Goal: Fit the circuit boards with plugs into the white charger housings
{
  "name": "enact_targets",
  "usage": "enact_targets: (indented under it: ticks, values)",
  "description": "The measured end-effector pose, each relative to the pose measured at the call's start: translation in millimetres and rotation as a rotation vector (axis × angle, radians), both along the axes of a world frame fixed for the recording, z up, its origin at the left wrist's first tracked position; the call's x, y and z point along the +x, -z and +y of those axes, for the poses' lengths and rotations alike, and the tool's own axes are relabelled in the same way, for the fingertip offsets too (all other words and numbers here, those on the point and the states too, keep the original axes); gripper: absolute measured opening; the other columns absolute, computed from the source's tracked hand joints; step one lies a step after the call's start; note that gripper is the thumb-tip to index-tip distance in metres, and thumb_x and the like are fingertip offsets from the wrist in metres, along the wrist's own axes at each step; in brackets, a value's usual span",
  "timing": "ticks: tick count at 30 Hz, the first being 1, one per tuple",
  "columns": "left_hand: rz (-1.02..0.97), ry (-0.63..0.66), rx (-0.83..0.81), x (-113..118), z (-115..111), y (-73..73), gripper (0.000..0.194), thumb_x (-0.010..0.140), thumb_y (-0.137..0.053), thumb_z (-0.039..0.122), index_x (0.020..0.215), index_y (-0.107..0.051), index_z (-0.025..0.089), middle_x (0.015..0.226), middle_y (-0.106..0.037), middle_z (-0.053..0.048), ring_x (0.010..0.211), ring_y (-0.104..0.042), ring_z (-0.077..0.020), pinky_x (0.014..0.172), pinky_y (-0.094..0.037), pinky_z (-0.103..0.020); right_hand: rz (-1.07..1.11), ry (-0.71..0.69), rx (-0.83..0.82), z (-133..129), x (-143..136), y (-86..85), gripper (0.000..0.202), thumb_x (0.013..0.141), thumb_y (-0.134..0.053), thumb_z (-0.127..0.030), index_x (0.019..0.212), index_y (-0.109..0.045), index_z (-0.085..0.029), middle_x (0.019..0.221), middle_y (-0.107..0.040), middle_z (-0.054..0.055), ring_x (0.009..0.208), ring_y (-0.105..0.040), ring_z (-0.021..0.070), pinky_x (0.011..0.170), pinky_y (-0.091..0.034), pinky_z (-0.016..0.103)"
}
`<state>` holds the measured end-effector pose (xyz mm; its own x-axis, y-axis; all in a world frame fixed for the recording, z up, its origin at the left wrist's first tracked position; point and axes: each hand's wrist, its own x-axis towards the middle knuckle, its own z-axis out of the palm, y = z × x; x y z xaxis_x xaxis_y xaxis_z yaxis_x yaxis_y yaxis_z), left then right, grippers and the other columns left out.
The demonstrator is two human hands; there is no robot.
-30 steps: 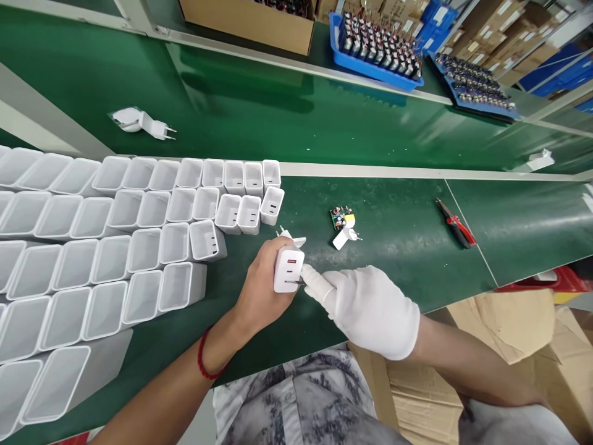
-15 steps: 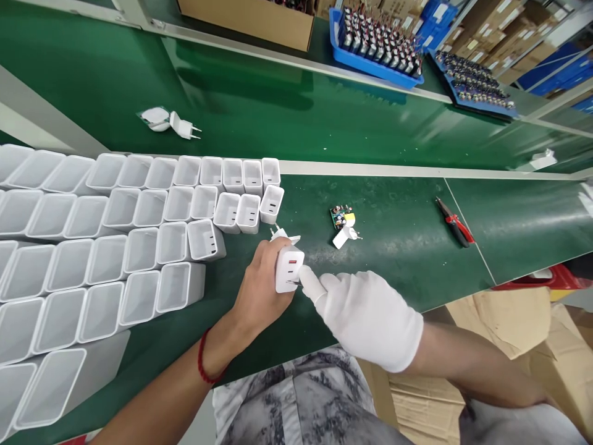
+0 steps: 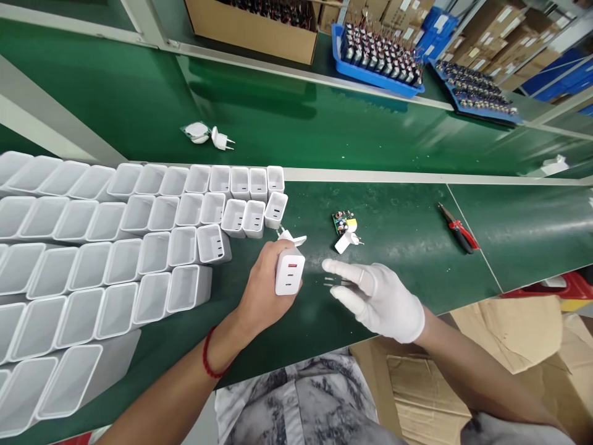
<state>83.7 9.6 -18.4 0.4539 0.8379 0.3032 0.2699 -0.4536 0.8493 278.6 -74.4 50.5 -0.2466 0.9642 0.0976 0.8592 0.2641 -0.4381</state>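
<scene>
My bare left hand (image 3: 262, 281) is wrapped round a white wall charger (image 3: 290, 272), its port face with one red slot and two dark slots turned up toward me. To the right of it is my white-gloved right hand (image 3: 377, 296), thumb and forefinger spread around what looks like thin metal tweezers (image 3: 330, 279), tips pointing at the charger but apart from it. Just beyond my left hand lies a white plug piece (image 3: 293, 237), partly hidden. Farther right, a small circuit board (image 3: 341, 221) with a yellow part lies against another white plug piece (image 3: 345, 242).
Rows of open white charger housings (image 3: 152, 250) fill the left of the green bench (image 3: 393, 228). Red-and-black pliers (image 3: 458, 228) lie at right. Another plug piece (image 3: 221, 139) lies behind the rail. A blue tray of components (image 3: 377, 62) and a cardboard box (image 3: 252, 31) stand on the shelf.
My right hand has drawn away rightward from the charger face, its fingers spreading and the tweezer tips leaving the lower slot. My left hand still holds the charger. The view has shifted slightly.
</scene>
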Motion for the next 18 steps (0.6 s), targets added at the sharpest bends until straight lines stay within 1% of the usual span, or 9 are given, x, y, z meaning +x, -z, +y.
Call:
enact_targets:
  ticks: [2, 3, 5, 7, 8, 11, 14, 16, 18]
  values:
    - [-0.017, 0.018, 0.035, 0.0, 0.3, 1.7, 0.052, 0.071, -0.06, 0.004, 0.117, -0.045, 0.024, 0.09, -0.053, 0.0, 0.068, -0.054, -0.012, 0.063, -0.046, -0.023, 0.188, 0.127, -0.027, 0.7, -5.9, 3.5, 0.033, 0.099, -0.043, -0.037, 0.12, -0.06, -0.018, 0.069, -0.063, -0.001, 0.053, -0.054, 0.0099, 0.055, -0.042, 0.023]
    - [-0.026, 0.024, 0.059, -0.2, 0.4, 2.8, 0.053, 0.071, -0.059, 0.004, 0.117, -0.044, 0.024, 0.089, -0.051, 0.0, 0.067, -0.052, -0.0117, 0.061, -0.045, -0.023, 0.242, 0.14, -0.028, 0.6, -10.1, 3.5, 0.031, 0.098, -0.044, -0.036, 0.117, -0.061, -0.017, 0.069, -0.062, -0.001, 0.054, -0.054, 0.0096, 0.055, -0.043, 0.023]
    - [-0.026, 0.036, 0.107, -0.9, 0.4, 4.9, 0.055, 0.07, -0.058, 0.003, 0.118, -0.043, 0.024, 0.088, -0.049, 0.001, 0.066, -0.05, -0.0118, 0.059, -0.044, -0.023, 0.238, 0.088, -0.013, -0.2, -19.4, -0.1, 0.039, 0.098, -0.04, -0.038, 0.122, -0.058, -0.013, 0.072, -0.062, 0.001, 0.056, -0.054, 0.0111, 0.055, -0.044, 0.024]
    - [-0.004, 0.025, 0.15, -1.8, 0.0, 6.0, 0.057, 0.069, -0.058, 0.003, 0.12, -0.042, 0.024, 0.09, -0.048, -0.001, 0.067, -0.05, -0.0125, 0.058, -0.043, -0.023, 0.076, 0.014, -0.016, -1.9, -28.6, -6.6, 0.05, 0.099, -0.034, -0.038, 0.132, -0.051, -0.006, 0.077, -0.063, 0.005, 0.056, -0.053, 0.0136, 0.053, -0.041, 0.027]
    - [0.01, 0.012, 0.17, -2.2, -0.2, 5.9, 0.058, 0.069, -0.058, 0.003, 0.12, -0.042, 0.024, 0.091, -0.048, -0.001, 0.067, -0.05, -0.0127, 0.057, -0.042, -0.023, -0.039, -0.007, -0.013, -3.0, -32.5, -9.7, 0.051, 0.098, -0.034, -0.035, 0.135, -0.049, -0.004, 0.077, -0.062, 0.006, 0.056, -0.051, 0.0145, 0.05, -0.037, 0.028]
    - [0.045, -0.039, 0.227, -3.2, -0.7, 3.5, 0.055, 0.07, -0.056, 0.005, 0.119, -0.042, 0.024, 0.091, -0.045, -0.001, 0.063, -0.048, -0.0122, 0.053, -0.039, -0.022, -0.337, -0.047, 0.045, -7.1, -40.6, -13.6, 0.042, 0.093, -0.042, -0.018, 0.132, -0.054, -0.006, 0.071, -0.06, 0.004, 0.054, -0.045, 0.0159, 0.046, -0.022, 0.03]
    - [0.061, -0.055, 0.26, -3.1, -0.9, 1.1, 0.052, 0.071, -0.055, 0.006, 0.119, -0.042, 0.023, 0.09, -0.044, -0.001, 0.061, -0.045, -0.0114, 0.051, -0.037, -0.022, -0.488, -0.063, 0.21, -11.7, -43.0, -10.8, 0.041, 0.086, -0.052, -0.011, 0.127, -0.058, -0.008, 0.07, -0.061, 0.003, 0.055, -0.041, 0.0159, 0.047, -0.015, 0.032]
    - [0.065, -0.062, 0.269, -2.6, -1.0, 0.5, 0.052, 0.072, -0.055, 0.006, 0.119, -0.042, 0.022, 0.091, -0.043, -0.001, 0.061, -0.045, -0.0114, 0.051, -0.036, -0.022, -0.556, -0.053, 0.297, -14.2, -43.7, -10.0, 0.039, 0.084, -0.053, -0.007, 0.123, -0.06, -0.007, 0.071, -0.062, 0.004, 0.054, -0.039, 0.0153, 0.048, -0.015, 0.032]
    - [0.075, -0.078, 0.281, -1.8, -1.2, 0.8, 0.051, 0.072, -0.055, 0.007, 0.119, -0.042, 0.022, 0.09, -0.043, -0.001, 0.061, -0.045, -0.0116, 0.051, -0.036, -0.022, -0.598, -0.042, 0.338, -15.3, -45.1, -12.1, 0.039, 0.082, -0.052, -0.003, 0.119, -0.062, -0.007, 0.071, -0.062, 0.004, 0.052, -0.036, 0.0148, 0.048, -0.013, 0.032]
